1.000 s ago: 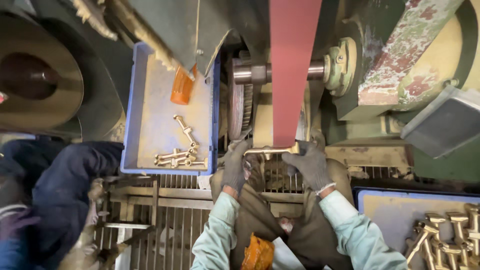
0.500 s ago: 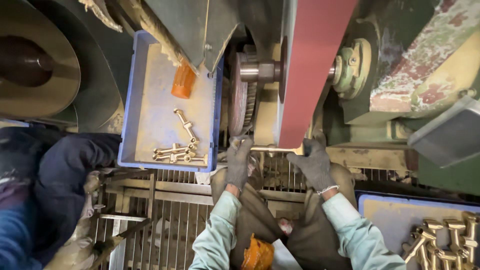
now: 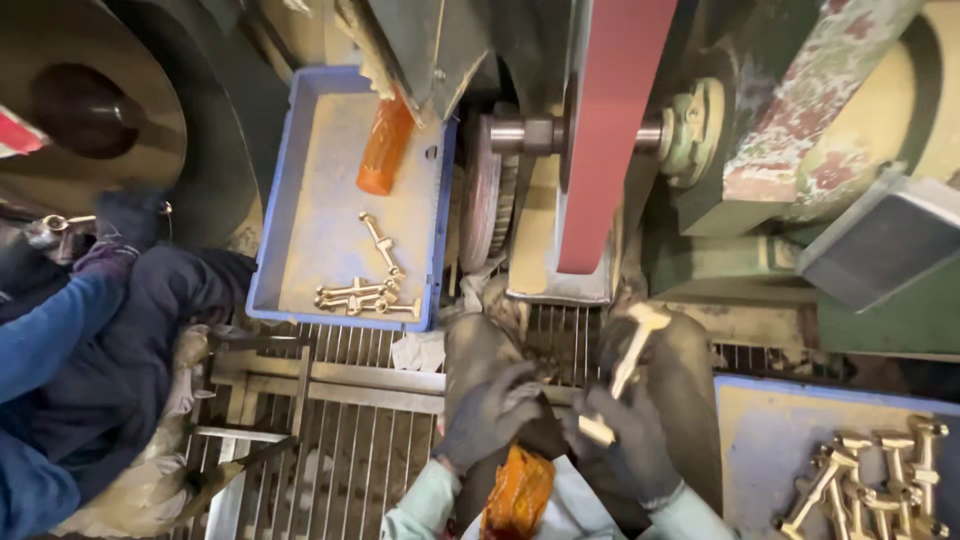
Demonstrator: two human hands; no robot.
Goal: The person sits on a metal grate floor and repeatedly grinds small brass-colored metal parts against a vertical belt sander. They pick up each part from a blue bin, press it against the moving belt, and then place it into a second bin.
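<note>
My right hand (image 3: 625,440), in a dark glove, grips a long brass fitting (image 3: 630,355) that points up and away from me, just below the red sanding belt (image 3: 605,130). My left hand (image 3: 485,410), also gloved, rests on my knee with fingers curled and holds nothing that I can see. An orange object (image 3: 515,495) lies in my lap between the two hands. The fitting is apart from the belt.
A blue tray (image 3: 300,190) at the left holds several brass fittings (image 3: 365,295) and an orange bottle (image 3: 385,145). Another blue tray (image 3: 770,450) at the lower right holds more brass parts (image 3: 875,470). Another person's dark sleeve (image 3: 110,330) is at the left. A metal grate (image 3: 340,420) lies below.
Both hands held the fitting against the belt; now they have pulled back toward me. The left hand has let go and only the right hand holds the fitting.
</note>
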